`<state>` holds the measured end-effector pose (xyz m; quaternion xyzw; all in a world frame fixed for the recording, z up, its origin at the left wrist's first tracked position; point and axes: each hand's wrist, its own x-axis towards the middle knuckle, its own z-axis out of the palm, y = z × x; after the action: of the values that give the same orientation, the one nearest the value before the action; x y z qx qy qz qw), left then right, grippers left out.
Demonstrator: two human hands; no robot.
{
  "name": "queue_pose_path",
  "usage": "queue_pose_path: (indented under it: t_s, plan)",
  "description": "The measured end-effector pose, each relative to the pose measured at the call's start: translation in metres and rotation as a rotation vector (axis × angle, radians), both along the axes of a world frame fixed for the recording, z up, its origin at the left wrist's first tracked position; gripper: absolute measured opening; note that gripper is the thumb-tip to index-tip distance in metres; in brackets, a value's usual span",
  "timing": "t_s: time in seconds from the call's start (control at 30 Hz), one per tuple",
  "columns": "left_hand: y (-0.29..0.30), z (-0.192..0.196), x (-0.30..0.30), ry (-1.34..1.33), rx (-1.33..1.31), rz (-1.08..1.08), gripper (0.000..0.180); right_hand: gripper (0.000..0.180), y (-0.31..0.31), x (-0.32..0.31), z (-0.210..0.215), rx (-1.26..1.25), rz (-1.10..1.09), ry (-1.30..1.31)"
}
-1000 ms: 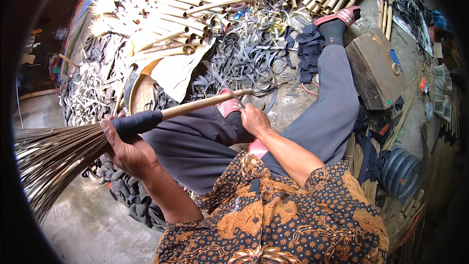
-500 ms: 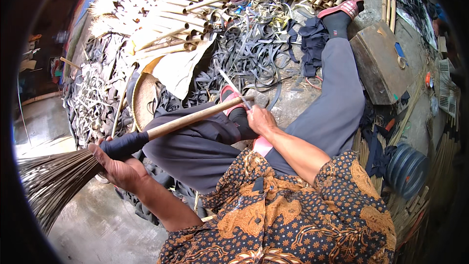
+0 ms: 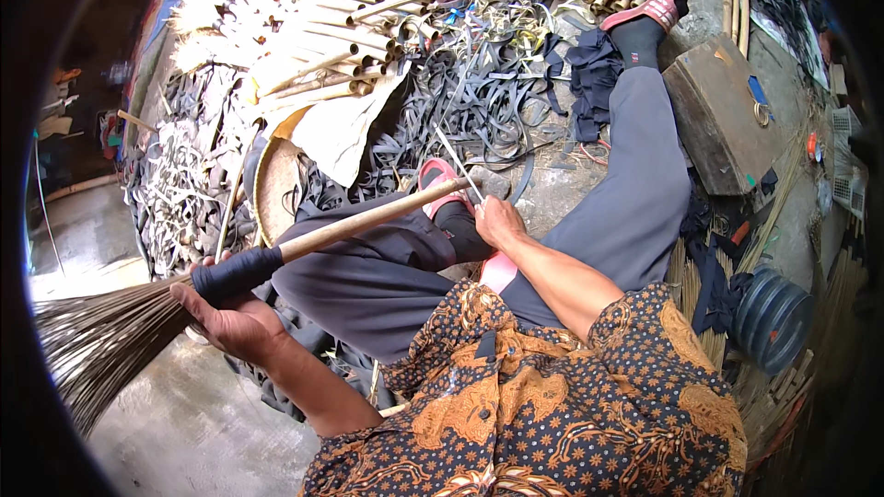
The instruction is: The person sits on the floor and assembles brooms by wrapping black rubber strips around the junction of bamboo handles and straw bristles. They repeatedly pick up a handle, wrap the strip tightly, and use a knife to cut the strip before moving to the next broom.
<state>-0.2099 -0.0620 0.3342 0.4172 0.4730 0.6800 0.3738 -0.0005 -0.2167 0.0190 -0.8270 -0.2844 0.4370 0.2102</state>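
Note:
A broom (image 3: pixel 368 218) of stiff brown bristles slants across my bent leg, its wooden handle pointing up to the right. My left hand (image 3: pixel 241 327) is closed round the black binding where bristles and handle meet, with the palm under it. At the far end of the handle, my right hand (image 3: pixel 500 223) grips a knife (image 3: pixel 458 162) with a narrow pale blade. The blade crosses the handle's tip and points away from me; whether it touches the wood I cannot tell. My fingers hide the knife's grip.
Tangled dark strips (image 3: pixel 451 97) cover the floor ahead. Bundled handles and bristles (image 3: pixel 359 32) lie beyond, partly over a white sheet (image 3: pixel 336 138). A round woven tray (image 3: pixel 272 189) stands near my bent knee. A wooden box (image 3: pixel 723 120) and a clear bluish plastic container (image 3: pixel 772 320) are at the right.
My right hand and the knife have shifted slightly right, and the blade now stands more beyond the handle's tip. The broom and my left hand have barely moved.

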Motion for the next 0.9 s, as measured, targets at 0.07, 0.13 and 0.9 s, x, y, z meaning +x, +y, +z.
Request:
queue_pose_path:
  t_s: [0.07,0.13,0.9]
  plan:
    - [0.003,-0.003,0.005,0.074,0.046,-0.028,0.051,0.031,0.001,0.000,0.000,0.143,0.100,0.034]
    - [0.006,-0.004,0.006,0.074,0.008,-0.003,0.051,0.032,0.001,-0.001,-0.001,0.187,0.176,0.094]
    - [0.012,-0.004,0.027,0.026,-0.007,-0.096,0.059,0.031,0.003,-0.002,0.002,0.229,0.150,0.061]
